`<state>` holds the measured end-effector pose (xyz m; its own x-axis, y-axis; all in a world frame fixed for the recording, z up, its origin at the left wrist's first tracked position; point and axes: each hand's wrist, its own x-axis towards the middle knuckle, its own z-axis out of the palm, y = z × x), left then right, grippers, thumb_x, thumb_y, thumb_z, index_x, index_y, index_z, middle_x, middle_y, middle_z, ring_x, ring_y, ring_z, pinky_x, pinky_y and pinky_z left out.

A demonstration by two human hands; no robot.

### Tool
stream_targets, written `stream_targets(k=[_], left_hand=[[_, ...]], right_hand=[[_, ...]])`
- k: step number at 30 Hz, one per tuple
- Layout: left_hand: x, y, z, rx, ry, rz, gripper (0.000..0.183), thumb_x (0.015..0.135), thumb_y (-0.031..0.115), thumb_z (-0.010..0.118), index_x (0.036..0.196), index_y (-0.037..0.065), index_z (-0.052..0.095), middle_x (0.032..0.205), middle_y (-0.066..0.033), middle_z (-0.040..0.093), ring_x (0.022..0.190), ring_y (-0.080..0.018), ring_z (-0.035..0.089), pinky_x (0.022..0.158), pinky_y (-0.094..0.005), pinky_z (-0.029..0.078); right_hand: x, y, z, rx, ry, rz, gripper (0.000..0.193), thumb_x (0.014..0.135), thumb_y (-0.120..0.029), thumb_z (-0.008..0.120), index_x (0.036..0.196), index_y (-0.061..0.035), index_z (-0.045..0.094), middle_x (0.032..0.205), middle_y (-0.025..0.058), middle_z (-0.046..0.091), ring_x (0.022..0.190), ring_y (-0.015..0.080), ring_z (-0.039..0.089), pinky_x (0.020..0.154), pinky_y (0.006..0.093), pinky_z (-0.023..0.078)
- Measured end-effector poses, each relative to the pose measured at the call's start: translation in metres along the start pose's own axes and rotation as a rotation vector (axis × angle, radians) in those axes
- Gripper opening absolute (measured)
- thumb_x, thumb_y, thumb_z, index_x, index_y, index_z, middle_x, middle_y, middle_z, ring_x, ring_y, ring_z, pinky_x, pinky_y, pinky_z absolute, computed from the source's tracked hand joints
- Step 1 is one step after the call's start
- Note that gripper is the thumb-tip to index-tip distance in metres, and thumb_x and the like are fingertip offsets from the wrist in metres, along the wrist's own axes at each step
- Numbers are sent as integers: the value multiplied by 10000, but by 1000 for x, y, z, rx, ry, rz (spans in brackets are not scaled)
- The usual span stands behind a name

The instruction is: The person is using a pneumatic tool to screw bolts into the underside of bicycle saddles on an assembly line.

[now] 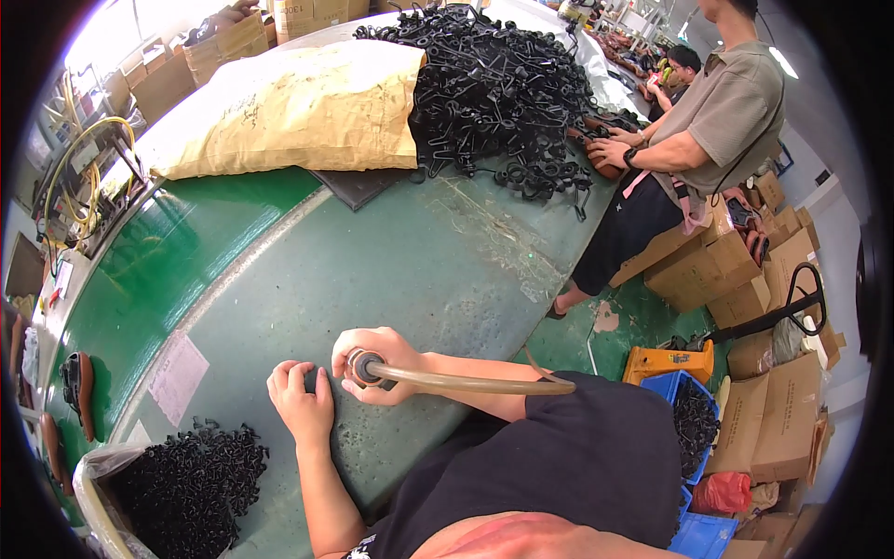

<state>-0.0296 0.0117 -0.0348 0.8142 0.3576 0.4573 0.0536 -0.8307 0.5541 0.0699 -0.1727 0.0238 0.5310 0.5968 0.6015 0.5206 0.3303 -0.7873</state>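
My right hand point(386, 359) is wrapped round the top of an air tool point(366, 364), held upright over the green table point(447, 270). A tan hose point(456, 380) leaves its upper end and runs right across my forearm. The tool's lower end is hidden under the hand. Just to the left, my left hand point(303, 401) rests at the table with its fingers curled. Whatever those fingers hold, if anything, is hidden beneath them. By my left forearm is a heap of small black parts point(196, 484) in a plastic-lined bin point(88, 484).
A big pile of black hook-like parts point(503, 88) spills from a yellow sack point(298, 112) at the far side. A co-worker point(717, 112) works at the right edge. Cartons point(703, 265), a yellow pallet jack point(666, 363) and blue crates point(703, 536) crowd the right floor.
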Motion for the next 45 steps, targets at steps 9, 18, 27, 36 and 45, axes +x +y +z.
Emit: stream_targets(k=[9,18,27,36,45], left_hand=[[2,-1,-3,-6,-6,-3,200,811,106,822,968,64,705,1105,-114,655,1097,-347,597,971,-460,480],[2,1,-3,-19,-4,-16,218,796,102,826,975,68,707,1111,-119,650,1122,-352,593,990,-471,472],[1,0,-4,-22,12,-12,202,797,98,819,947,62,691,1072,-117,643,1072,-342,596,957,-458,476],[4,2,-5,-31,8,-7,201,797,92,820,952,56,698,1082,-122,649,1081,-347,593,957,-464,479],[0,-4,-3,-9,-15,-23,207,799,105,830,961,56,709,1096,-109,657,1091,-342,595,969,-458,477]], right_hand=[[-2,4,-3,118,-8,163,284,866,48,700,1119,-38,600,1013,82,670,811,109,676,701,273,552],[0,10,-6,255,60,272,299,882,53,663,1151,-35,567,1023,102,678,810,133,693,687,286,576],[3,2,-2,268,80,307,216,889,4,716,1066,-65,615,940,16,674,835,87,659,750,292,545],[3,10,-4,182,-11,221,291,900,38,715,1140,-55,580,1050,77,666,814,111,687,686,275,560],[0,2,-20,392,88,316,315,897,89,639,1151,-62,531,1128,163,678,785,180,704,707,348,592]])
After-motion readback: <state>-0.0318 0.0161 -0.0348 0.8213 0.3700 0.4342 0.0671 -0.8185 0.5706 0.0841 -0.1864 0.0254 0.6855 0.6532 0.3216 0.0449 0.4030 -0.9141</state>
